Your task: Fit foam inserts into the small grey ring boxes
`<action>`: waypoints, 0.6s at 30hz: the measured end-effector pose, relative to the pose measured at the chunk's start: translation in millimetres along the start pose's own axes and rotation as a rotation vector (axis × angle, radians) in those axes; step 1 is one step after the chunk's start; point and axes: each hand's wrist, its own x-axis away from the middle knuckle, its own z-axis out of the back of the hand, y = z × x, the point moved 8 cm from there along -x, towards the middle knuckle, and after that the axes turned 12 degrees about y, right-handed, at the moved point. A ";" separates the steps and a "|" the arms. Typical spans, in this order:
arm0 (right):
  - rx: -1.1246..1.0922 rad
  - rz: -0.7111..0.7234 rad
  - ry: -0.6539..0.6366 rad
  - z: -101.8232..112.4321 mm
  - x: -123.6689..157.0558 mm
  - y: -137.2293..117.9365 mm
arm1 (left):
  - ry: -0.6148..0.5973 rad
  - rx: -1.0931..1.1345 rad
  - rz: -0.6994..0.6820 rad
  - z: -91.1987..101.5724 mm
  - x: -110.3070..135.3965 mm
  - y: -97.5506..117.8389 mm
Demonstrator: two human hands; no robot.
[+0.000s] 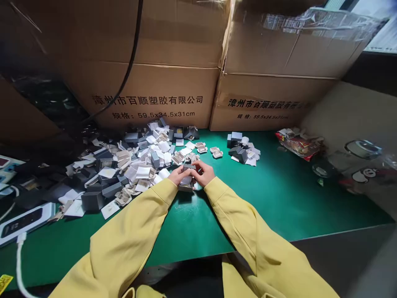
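My left hand (177, 174) and my right hand (204, 173) meet over the green table mat (279, 194), both in yellow sleeves. Between them they grip a small grey box (186, 182), fingers curled round its sides and top edge. The box rests on or just above the mat. Directly behind and to the left lies a big heap of small grey boxes and white card inserts (124, 169). A smaller cluster of the same boxes and cards (243, 151) lies to the right, behind my right hand.
Two large cardboard cartons (173, 82) wall off the back of the table. A white device with a cable (21, 221) lies at the left edge. A crumpled snack wrapper (299, 142) and clear plastic bags (362, 165) lie at right.
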 end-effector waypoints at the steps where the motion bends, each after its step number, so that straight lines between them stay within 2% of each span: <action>1: 0.004 0.000 0.003 4.3 -1.8 1.5 | 0.016 0.025 0.012 0.9 -0.1 0.4; 3: 0.110 -0.039 0.096 23.8 -9.3 12.4 | 0.034 0.081 0.046 2.7 -0.5 0.7; 5: 0.323 -0.118 0.284 54.8 -18.4 29.5 | 0.032 0.104 0.070 4.2 -1.2 0.8; 7: 0.505 -0.191 0.382 77.1 -26.0 46.1 | 0.018 0.093 0.088 5.3 -1.5 0.1; 9: 0.638 -0.237 0.347 83.0 -32.9 61.0 | -0.003 0.078 0.109 6.0 -0.7 -1.4; 12: 0.772 -0.293 0.208 74.5 -39.3 78.4 | -0.023 0.086 0.135 7.3 2.3 -2.4; 14: 0.804 -0.326 0.154 68.5 -41.5 85.3 | -0.026 0.102 0.141 8.5 4.5 -1.5; 18: 0.765 -0.322 0.138 64.2 -45.7 89.8 | -0.036 0.119 0.164 10.2 6.9 -0.1</action>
